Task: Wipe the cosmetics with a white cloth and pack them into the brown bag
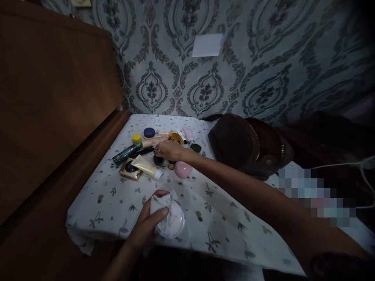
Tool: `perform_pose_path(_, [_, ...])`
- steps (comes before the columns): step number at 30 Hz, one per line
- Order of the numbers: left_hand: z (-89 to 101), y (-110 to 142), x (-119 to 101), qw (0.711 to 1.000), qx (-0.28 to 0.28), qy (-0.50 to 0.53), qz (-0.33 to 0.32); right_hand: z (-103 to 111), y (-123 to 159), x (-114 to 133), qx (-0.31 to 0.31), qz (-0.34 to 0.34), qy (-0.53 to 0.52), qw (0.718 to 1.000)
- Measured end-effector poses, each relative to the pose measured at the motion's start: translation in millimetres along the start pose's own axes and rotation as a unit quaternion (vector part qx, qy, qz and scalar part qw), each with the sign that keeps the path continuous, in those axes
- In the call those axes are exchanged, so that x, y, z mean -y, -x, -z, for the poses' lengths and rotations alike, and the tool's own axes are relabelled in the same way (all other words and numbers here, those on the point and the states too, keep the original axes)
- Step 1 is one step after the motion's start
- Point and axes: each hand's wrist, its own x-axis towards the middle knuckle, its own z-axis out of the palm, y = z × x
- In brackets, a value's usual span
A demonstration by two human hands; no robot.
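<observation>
Near the table's front edge, my left hand (pixel 148 216) is closed around a clear round jar of pale powder (pixel 175 220). A crumpled white cloth (pixel 161 203) is pressed under its thumb against the jar. Farther back, my right hand (pixel 169 149) reaches into a cluster of cosmetics with fingers curled downward. Just under its fingertips is a round black item (pixel 158 159); whether it is gripped is hidden. Close by lie a black tube (pixel 143 151), a small dark bottle (pixel 172 165), a pink rounded container (pixel 183 169) and a gold-coloured round item (pixel 176 137).
A cream tube (pixel 148 167) lies over a gold compact (pixel 130 171), beside a dark green bottle (pixel 125 154). Yellow (pixel 136 138) and blue (pixel 149 132) lidded jars stand behind. A brown bag (pixel 234 140) sits right; a wooden cabinet (pixel 58 78) borders the left.
</observation>
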Motion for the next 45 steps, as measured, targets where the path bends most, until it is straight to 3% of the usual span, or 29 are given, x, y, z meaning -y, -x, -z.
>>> perform_pose_path(4, [-1.9,1,-2,1.000,-0.012,-0.006,0.008,-11,18,29,-0.061,0.026,0.009,0.998])
perform_pose_path(6, [-2.3,0,-3,1.000,-0.004,-0.012,0.002,-21,28,45,-0.062,0.050,0.024,0.997])
perform_pose_path(9, [-2.1,-2,-5,1.000,0.024,-0.015,-0.006,-32,40,61,-0.046,0.033,0.040,0.998])
perform_pose_path(14, [-0.2,-4,-5,0.999,0.040,-0.020,-0.015,-39,45,62,-0.032,-0.044,0.027,0.998])
perform_pose_path(17, [0.5,-3,-3,0.999,0.024,-0.026,-0.020,-44,44,60,-0.032,-0.048,0.019,0.998])
perform_pose_path(20, [1.0,-2,-1,1.000,0.005,-0.022,-0.021,-47,46,58,-0.055,-0.034,-0.010,0.998])
perform_pose_path(23, [1.6,0,0,1.000,-0.006,-0.004,-0.022,-52,56,50,-0.102,-0.051,-0.105,0.988])
perform_pose_path(25, [1.0,0,-2,0.999,-0.029,0.020,-0.024,-59,70,43,-0.144,-0.070,-0.226,0.961])
perform_pose_path(28, [-5.0,-5,-9,0.994,-0.095,0.042,-0.034,-75,103,38,-0.195,-0.058,-0.437,0.876])
perform_pose_path(30, [-13.1,-11,-14,0.983,-0.162,0.050,-0.064,-87,125,40,-0.214,-0.026,-0.516,0.829])
perform_pose_path(32, [-22.8,-16,-16,0.971,-0.213,0.053,-0.096,-97,144,46,-0.223,0.002,-0.532,0.817])
perform_pose_path(34, [-31.6,-20,-14,0.965,-0.230,0.047,-0.118,-105,154,52,-0.233,0.009,-0.519,0.823])
perform_pose_path(37, [-39.9,-23,-5,0.966,-0.221,0.017,-0.131,-119,157,55,-0.267,-0.009,-0.500,0.823])
perform_pose_path(40, [-44.4,-22,3,0.975,-0.173,-0.031,-0.136,-134,153,51,-0.294,-0.026,-0.512,0.806])
perform_pose_path(42, [-46.4,-19,5,0.982,-0.121,-0.055,-0.137,-142,152,47,-0.292,-0.037,-0.547,0.783])
perform_pose_path(45, [-46.1,-14,4,0.981,-0.072,-0.115,-0.141,-145,154,42,-0.268,-0.043,-0.637,0.722])
